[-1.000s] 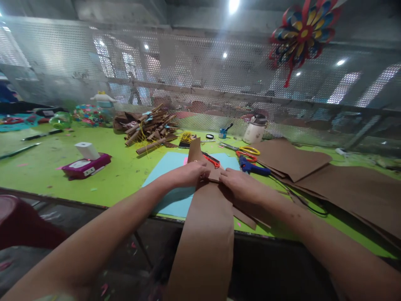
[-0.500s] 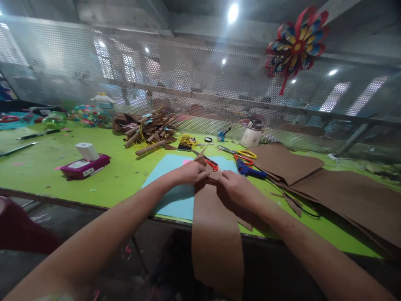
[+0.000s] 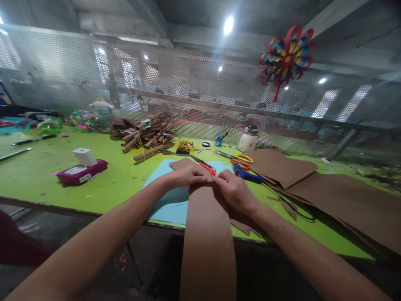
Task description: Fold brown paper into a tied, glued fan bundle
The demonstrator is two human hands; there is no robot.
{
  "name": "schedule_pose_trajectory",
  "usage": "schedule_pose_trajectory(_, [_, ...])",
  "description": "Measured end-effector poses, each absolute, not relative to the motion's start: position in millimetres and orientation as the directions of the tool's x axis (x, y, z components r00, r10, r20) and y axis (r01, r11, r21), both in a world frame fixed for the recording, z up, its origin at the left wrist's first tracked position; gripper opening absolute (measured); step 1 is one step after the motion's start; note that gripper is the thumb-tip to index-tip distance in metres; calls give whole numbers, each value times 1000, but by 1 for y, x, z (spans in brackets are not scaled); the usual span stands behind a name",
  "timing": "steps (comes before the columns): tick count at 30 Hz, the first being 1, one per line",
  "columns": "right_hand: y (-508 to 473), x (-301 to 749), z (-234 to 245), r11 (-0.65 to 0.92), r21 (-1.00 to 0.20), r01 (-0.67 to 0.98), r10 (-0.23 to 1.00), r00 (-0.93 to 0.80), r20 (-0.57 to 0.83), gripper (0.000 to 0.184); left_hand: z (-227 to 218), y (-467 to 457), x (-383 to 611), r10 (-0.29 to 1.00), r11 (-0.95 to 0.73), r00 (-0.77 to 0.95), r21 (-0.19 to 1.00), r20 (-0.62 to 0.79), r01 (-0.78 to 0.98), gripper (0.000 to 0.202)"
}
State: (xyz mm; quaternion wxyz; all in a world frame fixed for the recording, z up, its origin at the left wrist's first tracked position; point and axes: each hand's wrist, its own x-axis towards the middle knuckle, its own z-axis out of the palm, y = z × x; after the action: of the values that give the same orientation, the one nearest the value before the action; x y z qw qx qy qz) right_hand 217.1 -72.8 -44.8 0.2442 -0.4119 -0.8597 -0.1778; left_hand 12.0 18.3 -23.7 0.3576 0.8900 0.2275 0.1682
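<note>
A long brown paper strip (image 3: 206,234) runs from the green table (image 3: 119,179) over its front edge toward me. My left hand (image 3: 188,174) pinches the strip's far end from the left. My right hand (image 3: 233,190) pinches the same end from the right, fingers curled. The hands almost touch each other. The strip's far tip lies flat on a light blue sheet (image 3: 171,200). Just beyond my fingers lies a red utility knife (image 3: 206,166).
Yellow-handled scissors (image 3: 239,159) and a blue glue gun (image 3: 247,174) lie behind my right hand. Brown paper sheets (image 3: 344,200) cover the right side. A pile of rolled brown paper tubes (image 3: 147,136), a white jar (image 3: 247,140) and a magenta box (image 3: 81,172) stand farther off.
The strip's far tip, which stood up a second ago, now lies flat on the blue sheet. Both hands have stayed on the strip's end, drawing closer together.
</note>
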Motion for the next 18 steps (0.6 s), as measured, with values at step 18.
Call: schedule_pose_trajectory(18, [-61, 213, -41, 201, -914, 353, 978, -127, 165, 35, -20, 13, 15, 502, -700, 857, 638, 120, 321, 35])
